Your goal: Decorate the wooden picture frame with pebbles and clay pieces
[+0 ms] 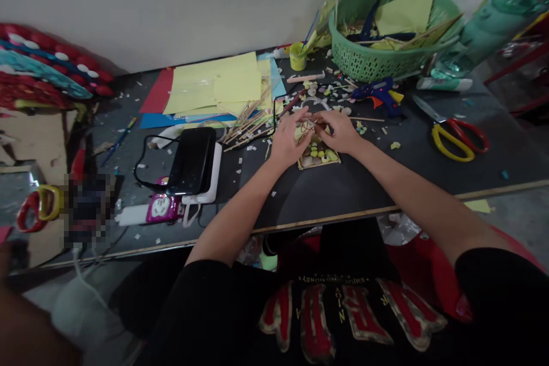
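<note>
A small stick frame (319, 163) filled with yellow, green and grey pebbles lies flat on the dark table. My left hand (288, 138) is curled over its left side, thumb on top and fingers toward the far edge. From the right, my right hand (341, 130) reaches over the far part of the frame with thumb and fingers pinched together. What sits between those fingertips is too small to make out. Thin brownish loops (307, 127) show between the two hands. Just beyond them lie loose wooden sticks (249, 126) and scattered pebbles.
Behind my hands are a blue glue gun (377, 94), a green basket (386, 57) and a yellow paint cup (298, 57). Scissors (457, 137) lie right. Yellow sheets (214, 86), a phone (192, 160) and a power strip (160, 207) are left. Another person's arm (26, 309) shows lower left.
</note>
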The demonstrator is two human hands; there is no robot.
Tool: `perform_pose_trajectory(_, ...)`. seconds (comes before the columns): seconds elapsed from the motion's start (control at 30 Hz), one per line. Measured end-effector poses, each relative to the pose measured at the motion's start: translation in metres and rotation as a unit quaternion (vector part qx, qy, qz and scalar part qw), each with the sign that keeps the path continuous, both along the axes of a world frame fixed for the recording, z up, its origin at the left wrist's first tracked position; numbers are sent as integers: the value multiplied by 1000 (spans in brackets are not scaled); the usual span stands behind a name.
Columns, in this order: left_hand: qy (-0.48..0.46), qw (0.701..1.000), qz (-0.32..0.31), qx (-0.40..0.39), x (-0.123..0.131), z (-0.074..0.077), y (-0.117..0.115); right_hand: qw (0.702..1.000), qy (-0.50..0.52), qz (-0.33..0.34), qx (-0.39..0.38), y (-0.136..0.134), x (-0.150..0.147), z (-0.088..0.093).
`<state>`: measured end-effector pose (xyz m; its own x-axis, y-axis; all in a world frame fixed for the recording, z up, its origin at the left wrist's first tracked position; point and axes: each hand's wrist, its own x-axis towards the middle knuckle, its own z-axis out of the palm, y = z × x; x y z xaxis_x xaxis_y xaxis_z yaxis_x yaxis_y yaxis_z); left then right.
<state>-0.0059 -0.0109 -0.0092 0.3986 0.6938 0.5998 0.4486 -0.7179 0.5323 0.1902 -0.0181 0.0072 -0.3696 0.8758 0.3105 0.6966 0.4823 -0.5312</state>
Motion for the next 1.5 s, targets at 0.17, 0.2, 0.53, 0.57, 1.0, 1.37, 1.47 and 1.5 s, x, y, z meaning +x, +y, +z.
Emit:
perform_pose_trajectory(0.17,-22,1000,19,-6,0,-4,4,994,-8,-80,73,-4,5,-3)
perform_pose_trajectory(0.2,-26,999,20,-7,0,-5,5,994,19,-71,85,-4,5,-4)
perform_pose_trajectory(0.53,-14,999,-43,-29,-1,-1,4,984,107,9,144,2,6,-19)
perform_pose_trajectory(0.57,-9,999,-44,-26,-1,0,3,983,103,10,150,2,6,-19)
perform_pose_trajectory(1.0,-24,999,20,23,-4,-1,5,978,99,42,177,3,6,-18)
perform_pose_trajectory(1.37,20,997,32,67,-2,2,7,977,37,58,201,2,5,-15)
perform_pose_trajectory(1.47,15,997,35,70,-2,2,7,981,26,52,184,2,5,-16)
perform_pose_trajectory(1.5,19,997,33,71,-2,2,6,983,26,49,175,2,5,-16)
